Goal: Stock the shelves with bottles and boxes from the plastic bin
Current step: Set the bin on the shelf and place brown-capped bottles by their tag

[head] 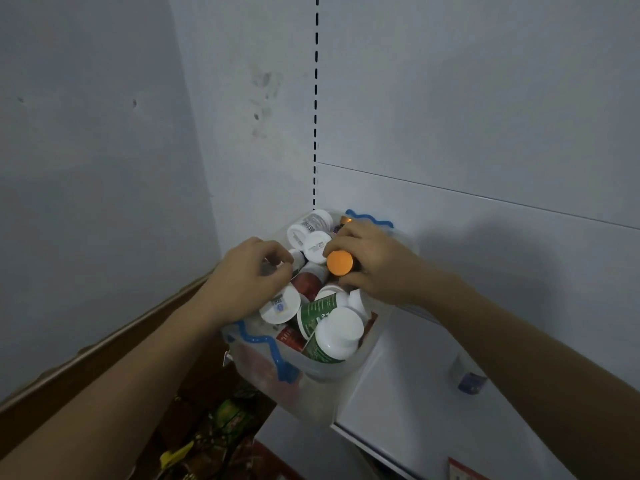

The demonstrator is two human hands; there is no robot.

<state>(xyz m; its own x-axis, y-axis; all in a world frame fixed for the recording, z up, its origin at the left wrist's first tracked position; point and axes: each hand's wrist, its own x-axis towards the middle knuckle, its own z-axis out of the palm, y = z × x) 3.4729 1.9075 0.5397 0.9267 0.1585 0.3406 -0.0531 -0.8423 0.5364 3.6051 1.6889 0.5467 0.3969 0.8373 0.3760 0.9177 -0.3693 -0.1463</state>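
A: Bin?
B: Clear plastic bin [317, 386] with blue handles, sitting on white shelf [408, 382] at its left end, partly overhanging. Packed with bottles, mostly white caps.

A: Right hand?
B: Right hand [372, 263] at bin's 1 o'clock, grip curled round orange-capped bottle [340, 262]. Long axis nearly along the view line, cap pointing up toward camera, body hidden under fingers.

A: Left?
B: Left hand [249, 278] at bin's 10 o'clock, fingers curled among the bottles; holding anything or not, cannot tell.

A: Others?
B: Green-labelled bottle [334, 336] at bin's 5 o'clock, tilted, white cap aimed toward 4 o'clock. Blurry small bottle [465, 374] lying on shelf at 3 o'clock, apart from bin.
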